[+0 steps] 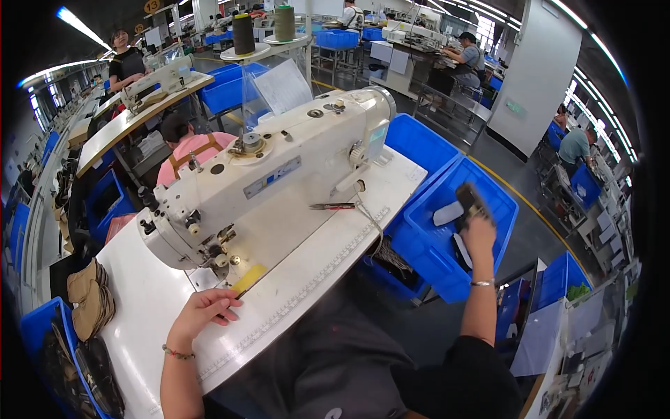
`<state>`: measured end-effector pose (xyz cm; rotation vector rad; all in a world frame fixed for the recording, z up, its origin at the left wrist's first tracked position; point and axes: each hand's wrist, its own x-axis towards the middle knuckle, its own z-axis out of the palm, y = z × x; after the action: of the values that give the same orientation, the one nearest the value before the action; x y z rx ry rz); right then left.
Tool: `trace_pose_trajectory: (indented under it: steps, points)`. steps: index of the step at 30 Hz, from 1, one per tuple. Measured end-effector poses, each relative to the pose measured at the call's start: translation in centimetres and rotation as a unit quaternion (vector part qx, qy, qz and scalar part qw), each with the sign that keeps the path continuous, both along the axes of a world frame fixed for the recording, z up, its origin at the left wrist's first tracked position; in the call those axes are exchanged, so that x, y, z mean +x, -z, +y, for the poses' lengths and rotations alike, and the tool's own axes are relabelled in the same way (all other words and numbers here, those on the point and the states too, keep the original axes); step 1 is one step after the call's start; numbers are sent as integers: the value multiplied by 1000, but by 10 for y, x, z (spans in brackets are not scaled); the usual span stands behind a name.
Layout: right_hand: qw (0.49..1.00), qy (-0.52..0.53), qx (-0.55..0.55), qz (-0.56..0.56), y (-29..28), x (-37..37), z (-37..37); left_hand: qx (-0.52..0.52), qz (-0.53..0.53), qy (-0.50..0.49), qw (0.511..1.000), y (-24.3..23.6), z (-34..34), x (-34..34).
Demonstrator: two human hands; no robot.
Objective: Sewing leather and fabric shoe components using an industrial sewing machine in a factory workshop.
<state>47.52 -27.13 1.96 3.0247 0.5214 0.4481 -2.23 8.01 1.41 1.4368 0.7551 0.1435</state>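
My left hand (209, 311) rests on the white sewing table (132, 328), palm downward, fingers loosely bent and apart, just in front of a yellow piece (248, 278) by the needle area of the white sewing machine (293, 146). Nothing shows in those fingers. Over a blue bin (426, 251) at the table's right, my right hand (479, 234) grips a dark brown piece (471, 199), whose exact kind I cannot make out. Pale pieces (447, 214) lie in that bin. Snips with red handles (340, 207) lie behind my hands on the table, beside a cord.
Tan cut pieces (87, 297) and a bin of dark pieces (52, 356) stand at the left. Another blue bin (415, 146) sits behind the right one. A person in pink (192, 157) sits beyond the machine; other workers sit or stand around. A pillar (527, 84) rises at back right.
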Motion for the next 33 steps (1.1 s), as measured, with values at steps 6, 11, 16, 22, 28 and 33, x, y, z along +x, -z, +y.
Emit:
trace_pose_trajectory:
  steps: [6, 11, 16, 22, 28, 33]
  points:
    - [954, -280, 24, 101, 28, -71, 84, 14, 4, -15, 1000, -2, -1, -7]
    - [822, -536, 108, 161, -19, -156, 166, -8, 11, 11, 1000, 4, 8, -8]
    - [566, -811, 66, 136, 1, -238, 236, -3, -5, 15, 1000, 4, 8, -2]
    - [308, -947, 38, 86, 26, -305, 303, 0, -56, 46, 997, 22, 13, -12]
    - [239, -955, 60, 168, 32, -314, 312, 103, 28, -12, 994, -10, 44, -57]
    - [223, -956, 78, 175, 27, -312, 312, 413, 115, -404, 808, -20, 99, -142]
